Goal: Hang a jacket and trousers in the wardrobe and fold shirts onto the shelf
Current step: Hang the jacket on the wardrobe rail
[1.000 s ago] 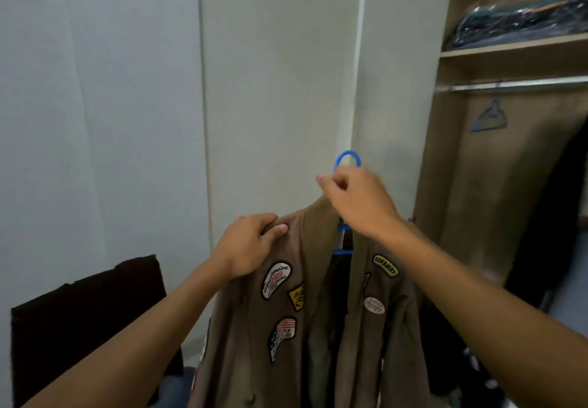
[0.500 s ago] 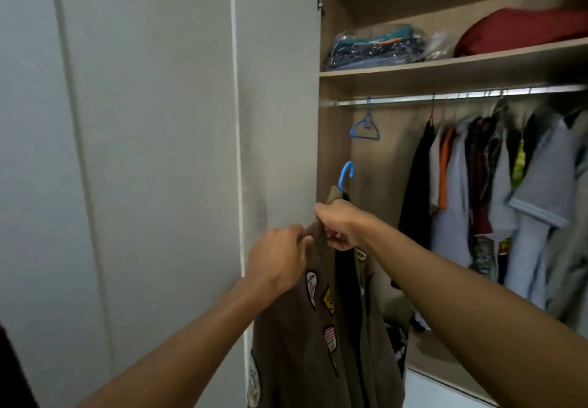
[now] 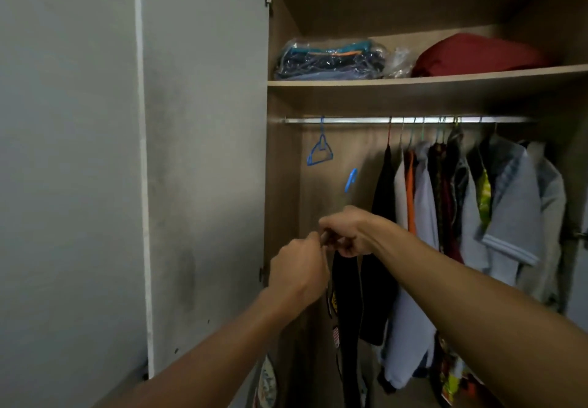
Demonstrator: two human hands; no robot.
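Note:
A brown jacket with sewn patches [image 3: 345, 309] hangs edge-on from a blue hanger whose hook [image 3: 351, 180] sticks up above my hands. My right hand [image 3: 348, 232] grips the jacket's collar at the hanger neck. My left hand [image 3: 299, 272] pinches the collar just beside it, on the left. Both are inside the open wardrobe, below the metal rail [image 3: 356, 120]. An empty blue hanger [image 3: 319, 151] hangs at the rail's left end. Most of the jacket is hidden by my arms.
Several shirts and dark garments [image 3: 461, 216] fill the rail's right half. The shelf [image 3: 413, 83] above holds a plastic-wrapped bundle [image 3: 331, 61] and a red bundle [image 3: 474, 54]. The open grey door [image 3: 203, 153] stands at left. There is a gap on the rail between the empty hanger and the clothes.
I have turned right toward the wardrobe and carried the jacket in front of its opening. The jacket now faces edge-on, and my two hands have come close together at the collar.

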